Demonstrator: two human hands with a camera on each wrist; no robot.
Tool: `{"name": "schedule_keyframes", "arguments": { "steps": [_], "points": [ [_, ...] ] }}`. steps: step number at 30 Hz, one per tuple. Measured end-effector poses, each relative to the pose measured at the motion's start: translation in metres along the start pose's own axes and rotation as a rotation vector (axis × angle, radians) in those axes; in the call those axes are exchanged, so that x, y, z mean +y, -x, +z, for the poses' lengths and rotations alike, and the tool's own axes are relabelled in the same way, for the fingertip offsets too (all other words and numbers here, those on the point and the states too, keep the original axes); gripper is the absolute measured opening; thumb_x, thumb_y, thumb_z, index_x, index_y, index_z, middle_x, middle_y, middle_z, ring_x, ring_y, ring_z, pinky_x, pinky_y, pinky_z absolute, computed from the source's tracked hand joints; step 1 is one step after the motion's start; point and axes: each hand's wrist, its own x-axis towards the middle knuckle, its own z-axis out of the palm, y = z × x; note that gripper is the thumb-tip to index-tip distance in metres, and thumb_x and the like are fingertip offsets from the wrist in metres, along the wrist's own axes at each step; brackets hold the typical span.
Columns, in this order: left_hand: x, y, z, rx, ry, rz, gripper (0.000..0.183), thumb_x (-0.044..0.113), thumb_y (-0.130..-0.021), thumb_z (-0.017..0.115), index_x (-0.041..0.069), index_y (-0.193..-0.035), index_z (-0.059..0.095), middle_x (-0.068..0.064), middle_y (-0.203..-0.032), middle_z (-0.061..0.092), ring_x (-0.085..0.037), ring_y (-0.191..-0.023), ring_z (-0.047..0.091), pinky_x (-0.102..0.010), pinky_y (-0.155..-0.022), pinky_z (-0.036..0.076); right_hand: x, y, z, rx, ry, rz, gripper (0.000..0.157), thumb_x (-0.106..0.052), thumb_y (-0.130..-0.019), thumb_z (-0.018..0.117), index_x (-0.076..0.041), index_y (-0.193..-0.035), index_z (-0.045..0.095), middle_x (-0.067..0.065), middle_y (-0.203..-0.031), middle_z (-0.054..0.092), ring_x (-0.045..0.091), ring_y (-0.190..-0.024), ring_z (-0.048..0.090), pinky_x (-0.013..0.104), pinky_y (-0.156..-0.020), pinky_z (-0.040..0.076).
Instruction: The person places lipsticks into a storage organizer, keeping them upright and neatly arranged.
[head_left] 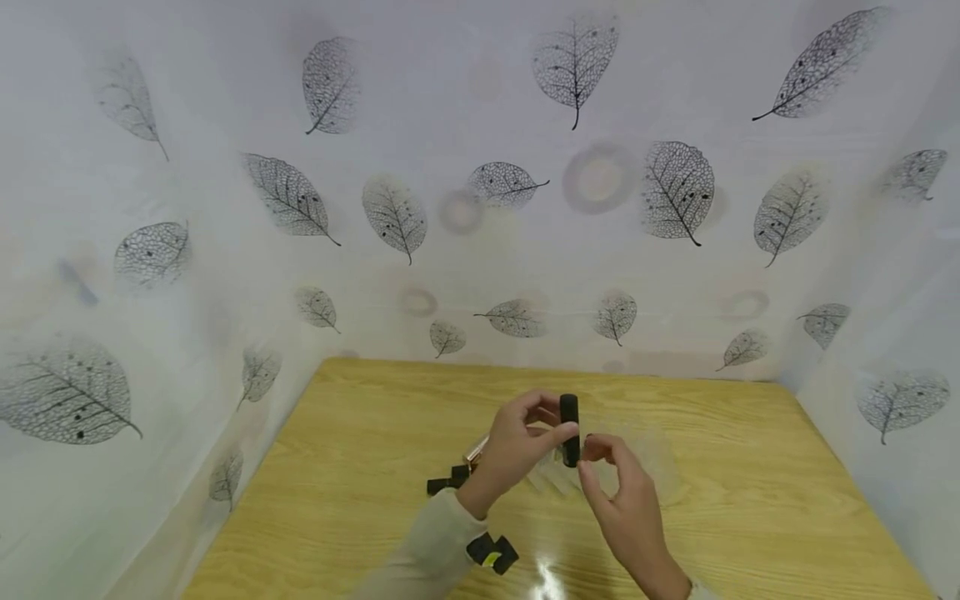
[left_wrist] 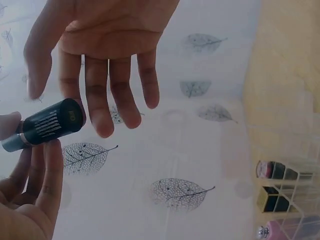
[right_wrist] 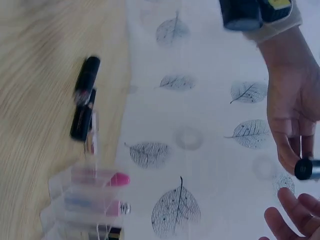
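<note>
My left hand (head_left: 517,437) grips a dark lipstick tube (head_left: 569,417) between thumb and fingers, upright in the head view. In the left wrist view the same tube (left_wrist: 50,122) shows a band, pale lettering and a small label on its end. Facing it, my right hand (head_left: 626,496) has its thumb and index finger close to the tube's lower end. Its other fingers hang loosely, seen at the top of the left wrist view, where the tube overlaps one fingertip (left_wrist: 80,117). The right wrist view shows the left hand (right_wrist: 295,100) around the tube (right_wrist: 306,169), with right fingertips (right_wrist: 282,227) below.
A clear stepped holder (right_wrist: 55,190) with several lipsticks stands on the wooden table (head_left: 360,433), partly behind the hands. Left of it lie two black tubes (right_wrist: 88,75) and a slim clear-and-copper tube (right_wrist: 94,130). Leaf-printed sheeting (head_left: 450,83) encloses the table's back and sides.
</note>
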Motion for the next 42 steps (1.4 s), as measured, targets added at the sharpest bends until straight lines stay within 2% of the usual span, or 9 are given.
{"name": "schedule_keyframes", "arguments": {
  "steps": [8, 14, 19, 25, 27, 31, 34, 37, 42],
  "points": [
    [0.001, 0.000, -0.001, 0.001, 0.018, 0.030, 0.024, 0.016, -0.087, 0.067, 0.003, -0.107, 0.063, -0.019, -0.099, 0.063, -0.004, -0.082, 0.060, -0.021, -0.071, 0.056, -0.015, -0.005, 0.009, 0.005, -0.136, 0.089, 0.021, -0.006, -0.080, 0.073, -0.010, -0.098, 0.065, -0.006, -0.087, 0.066, -0.001, -0.082, 0.057, 0.020, -0.076, 0.049],
    [0.003, -0.001, -0.005, -0.013, 0.046, 0.012, 0.027, 0.016, -0.086, 0.068, 0.002, -0.109, 0.063, -0.020, -0.100, 0.064, -0.003, -0.082, 0.059, -0.021, -0.071, 0.056, -0.014, -0.010, -0.001, -0.280, -0.406, 0.205, 0.025, -0.014, -0.093, 0.057, -0.003, -0.115, 0.061, -0.001, -0.101, 0.066, -0.001, -0.088, 0.060, 0.021, -0.077, 0.051],
    [0.004, -0.001, -0.007, -0.019, 0.057, 0.002, 0.029, 0.015, -0.085, 0.070, 0.004, -0.111, 0.064, -0.019, -0.101, 0.064, -0.003, -0.082, 0.060, -0.021, -0.074, 0.056, -0.008, -0.015, -0.010, -0.508, -0.682, 0.264, 0.035, -0.015, -0.101, 0.041, 0.006, -0.129, 0.048, -0.012, -0.110, 0.063, 0.001, -0.102, 0.060, 0.019, -0.088, 0.049],
    [0.004, -0.001, -0.008, -0.021, 0.061, -0.002, 0.029, 0.014, -0.085, 0.070, 0.004, -0.111, 0.064, -0.019, -0.102, 0.065, -0.003, -0.086, 0.061, -0.022, -0.076, 0.056, -0.002, -0.019, -0.012, -0.612, -0.776, 0.230, 0.030, -0.017, -0.103, 0.036, -0.008, -0.126, 0.053, -0.014, -0.113, 0.061, 0.001, -0.105, 0.059, 0.020, -0.091, 0.048],
    [0.004, 0.000, -0.009, -0.021, 0.057, -0.010, 0.028, 0.014, -0.085, 0.069, 0.004, -0.111, 0.065, -0.018, -0.102, 0.065, -0.003, -0.086, 0.061, -0.022, -0.076, 0.056, -0.002, -0.019, -0.013, -0.626, -0.782, 0.233, 0.032, -0.017, -0.103, 0.036, -0.004, -0.127, 0.052, -0.015, -0.112, 0.062, 0.001, -0.105, 0.059, 0.019, -0.090, 0.048],
    [0.004, -0.001, -0.009, -0.027, 0.064, -0.015, 0.028, 0.013, -0.085, 0.069, 0.004, -0.111, 0.064, -0.019, -0.102, 0.065, -0.003, -0.085, 0.061, -0.023, -0.076, 0.056, 0.002, -0.020, -0.017, -0.623, -0.718, 0.222, 0.040, -0.017, -0.103, 0.034, 0.012, -0.129, 0.044, -0.018, -0.112, 0.061, -0.001, -0.103, 0.058, 0.018, -0.088, 0.048],
    [0.003, -0.001, -0.008, -0.040, 0.084, -0.010, 0.028, 0.011, -0.086, 0.068, 0.001, -0.112, 0.064, -0.022, -0.102, 0.064, -0.003, -0.083, 0.062, -0.024, -0.075, 0.057, 0.010, -0.023, -0.024, -0.529, -0.572, 0.204, 0.039, -0.018, -0.103, 0.033, 0.011, -0.127, 0.047, -0.017, -0.109, 0.062, -0.003, -0.099, 0.058, 0.018, -0.085, 0.048],
    [0.002, -0.001, -0.008, -0.055, 0.112, -0.008, 0.029, 0.010, -0.086, 0.067, -0.001, -0.112, 0.063, -0.024, -0.102, 0.063, -0.003, -0.081, 0.062, -0.026, -0.075, 0.057, 0.028, -0.030, -0.033, -0.359, -0.335, 0.166, 0.033, -0.019, -0.103, 0.036, 0.002, -0.120, 0.055, -0.006, -0.105, 0.065, -0.004, -0.093, 0.058, 0.018, -0.081, 0.049],
    [0.001, 0.001, -0.010, -0.071, 0.140, 0.003, 0.028, 0.009, -0.087, 0.066, -0.002, -0.112, 0.062, -0.027, -0.100, 0.062, -0.003, -0.078, 0.063, -0.027, -0.074, 0.058, 0.080, -0.042, -0.042, -0.161, 0.138, 0.040, 0.024, -0.016, -0.099, 0.047, -0.001, -0.111, 0.060, 0.013, -0.101, 0.067, 0.020, -0.090, 0.062, 0.038, -0.076, 0.052]
  ]
}}
